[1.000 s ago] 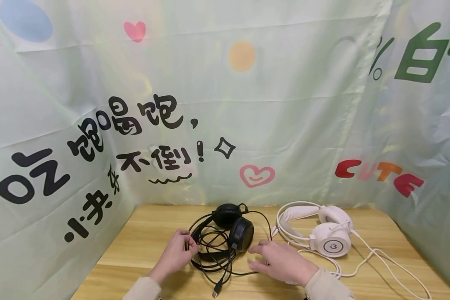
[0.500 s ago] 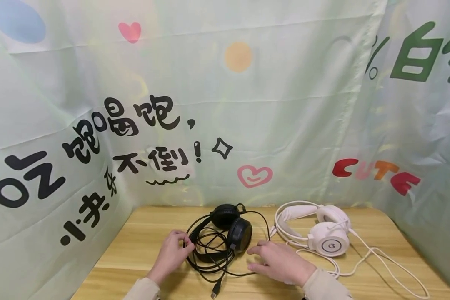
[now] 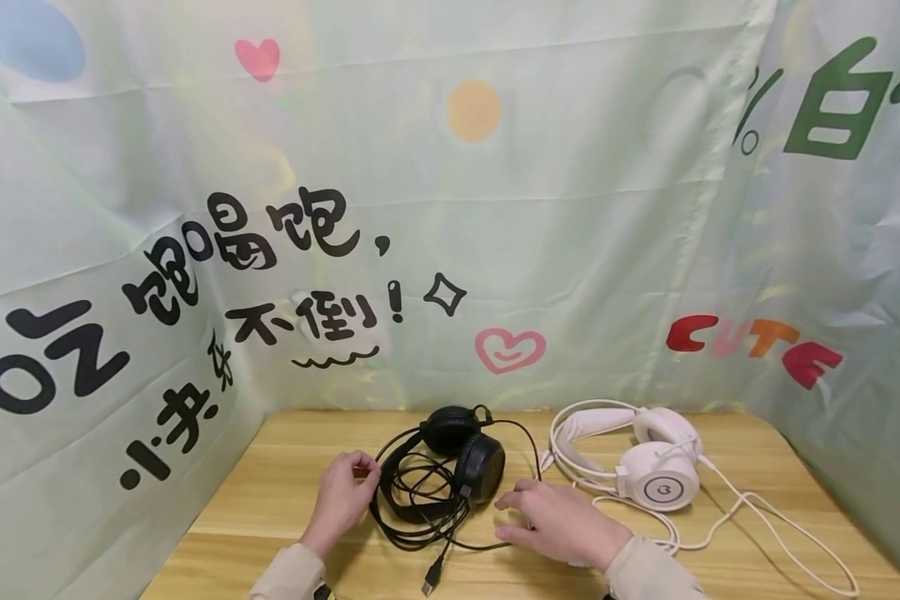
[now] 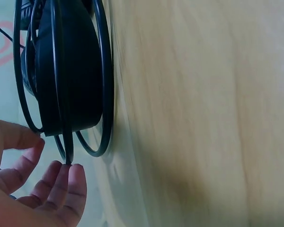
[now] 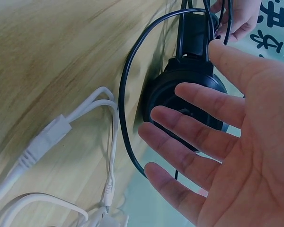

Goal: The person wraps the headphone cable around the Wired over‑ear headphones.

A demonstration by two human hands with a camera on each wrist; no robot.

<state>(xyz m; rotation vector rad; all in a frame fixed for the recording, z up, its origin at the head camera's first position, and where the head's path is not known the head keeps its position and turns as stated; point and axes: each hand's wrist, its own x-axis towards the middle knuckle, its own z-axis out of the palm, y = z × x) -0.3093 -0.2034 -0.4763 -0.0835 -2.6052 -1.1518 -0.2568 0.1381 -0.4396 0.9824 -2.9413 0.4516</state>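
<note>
Left hand (image 3: pixel 341 493) has shifted slightly outward, bent fingertips touching the thin black coiled cable (image 4: pixel 68 144); I cannot tell whether they pinch. Right hand (image 3: pixel 562 521), fingers spread, is beside the black over-ear headphones (image 3: pixel 482 469) on the pale wooden table (image 3: pixel 240 500). Light, even tension should keep loops tidy; the slim white cable (image 5: pixel 47 137) nearby could snag.

The table (image 3: pixel 262 500) leaves room outside the left hand (image 3: pixel 342 496); the white headset (image 3: pixel 663 482) blocks the right side.
</note>
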